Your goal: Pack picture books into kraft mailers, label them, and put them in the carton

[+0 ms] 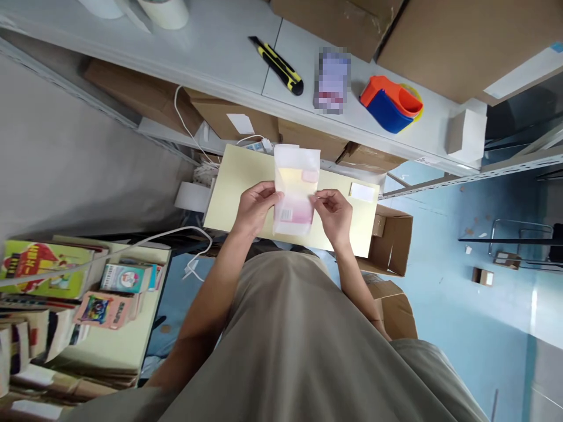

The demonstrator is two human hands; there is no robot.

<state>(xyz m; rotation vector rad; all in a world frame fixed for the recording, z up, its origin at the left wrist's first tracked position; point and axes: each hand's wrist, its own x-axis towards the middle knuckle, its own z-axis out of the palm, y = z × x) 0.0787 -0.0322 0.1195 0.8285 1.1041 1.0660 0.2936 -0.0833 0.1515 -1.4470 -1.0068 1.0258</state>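
Between my hands is a translucent white bag [297, 190], held upright over the pale yellow table. A flat yellow-and-pink printed item with a barcode shows through it; it looks like a thin book, but I cannot be sure. My left hand [257, 205] pinches the bag's left edge between thumb and fingers. On the opposite edge, the thumb and fingers of my right hand [332, 212] are closed in a pinch. Below and around the bag spreads the table [229, 187], with a white slip [363, 191] near its right end.
A shelf [220, 58] above the table carries a black-and-yellow box cutter [279, 67], an orange-and-blue tape dispenser [391, 104], a blurred-out object [332, 81] and a white box [467, 136]. Books [48, 269] are stacked at left. An open carton [396, 243] stands right of the table.
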